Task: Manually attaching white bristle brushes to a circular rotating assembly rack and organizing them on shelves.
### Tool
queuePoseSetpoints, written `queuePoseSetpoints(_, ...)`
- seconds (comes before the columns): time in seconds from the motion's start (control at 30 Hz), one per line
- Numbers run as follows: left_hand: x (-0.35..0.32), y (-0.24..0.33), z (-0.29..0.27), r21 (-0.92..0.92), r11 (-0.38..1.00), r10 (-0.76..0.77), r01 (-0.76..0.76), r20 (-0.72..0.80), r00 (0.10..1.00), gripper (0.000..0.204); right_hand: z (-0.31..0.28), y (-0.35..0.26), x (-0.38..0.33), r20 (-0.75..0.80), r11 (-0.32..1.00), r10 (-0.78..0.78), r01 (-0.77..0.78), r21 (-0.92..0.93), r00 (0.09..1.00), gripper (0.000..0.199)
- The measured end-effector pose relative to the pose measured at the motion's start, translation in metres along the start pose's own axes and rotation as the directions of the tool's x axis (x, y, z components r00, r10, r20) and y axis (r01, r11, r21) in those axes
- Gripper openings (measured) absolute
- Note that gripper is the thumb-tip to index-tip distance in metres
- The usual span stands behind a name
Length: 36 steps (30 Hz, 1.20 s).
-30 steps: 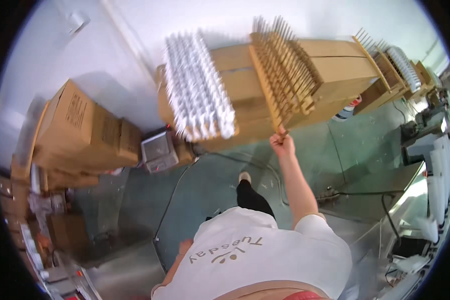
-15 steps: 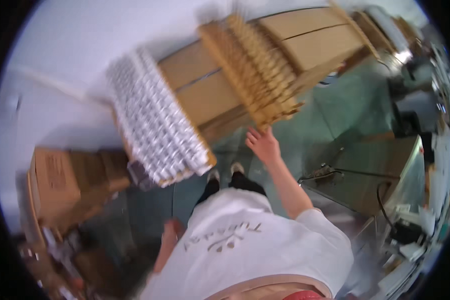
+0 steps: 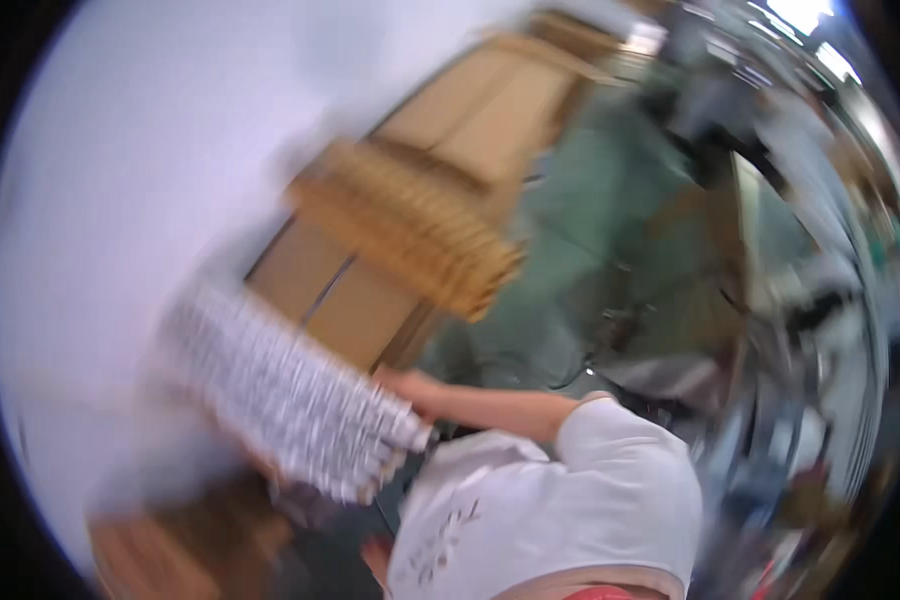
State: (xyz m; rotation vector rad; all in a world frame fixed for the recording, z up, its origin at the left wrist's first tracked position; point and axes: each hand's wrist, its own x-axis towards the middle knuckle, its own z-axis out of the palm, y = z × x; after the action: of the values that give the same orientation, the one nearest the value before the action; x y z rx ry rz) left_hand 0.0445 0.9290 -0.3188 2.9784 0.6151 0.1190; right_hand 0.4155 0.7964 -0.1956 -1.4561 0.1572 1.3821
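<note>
A wide block of silver-white pieces [image 3: 280, 385], packed in close rows, lies at the near end of a line of cardboard boxes. My right hand [image 3: 410, 390] is at this block's right edge, close to its near corner. Motion smears the fingers there, so whether they grip the edge or only touch it cannot be made out. Farther off, a similar block of brown, wood-coloured rows [image 3: 410, 225] lies across the boxes. My left hand [image 3: 375, 555] hangs low beside my white shirt, mostly cut off by it and blurred.
A cardboard box [image 3: 340, 290] shows between the two blocks, and another long cardboard box [image 3: 480, 105] extends beyond. At the lower left stands a blurred brown carton [image 3: 170, 550]. Green floor [image 3: 590, 230] runs along the right, with a dark, cluttered work area past it.
My view has turned, swinging the boxes and blocks round. My right hand has gone from beside the brown block's near corner to the silver-white block's edge. The left hand stays low.
</note>
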Motion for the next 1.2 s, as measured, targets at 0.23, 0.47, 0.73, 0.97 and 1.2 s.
queuePoseSetpoints(0.23,0.288,-0.029,-0.039,-0.563,0.756,0.16,-0.334,-0.336,0.928,0.019,-0.017,-0.009,-0.016,-0.061,0.95,-0.203,0.182,-0.252,0.977,0.061)
queuePoseSetpoints(0.47,0.27,-0.104,-0.162,-0.916,0.391,-0.364,-0.083,-0.237,0.901,0.028,-0.042,-0.005,-0.004,-0.161,0.899,-0.394,0.343,-0.27,0.905,0.06)
queuePoseSetpoints(0.73,0.158,-0.094,-0.289,-0.943,0.297,-0.731,0.15,-0.124,0.671,0.032,-0.083,-0.006,-0.081,-0.233,0.919,-0.357,0.385,0.085,0.904,0.022)
queuePoseSetpoints(0.97,0.288,0.084,-0.378,-0.978,0.128,0.116,0.165,0.18,0.977,0.06,-0.104,0.097,-0.203,-0.359,0.825,-0.537,0.565,-0.031,0.764,0.033)
queuePoseSetpoints(1.2,0.321,0.209,-0.363,-0.697,0.24,0.76,0.676,0.568,0.316,0.091,-0.085,0.236,-0.351,-0.676,0.915,-0.396,0.325,-0.237,0.622,0.031)
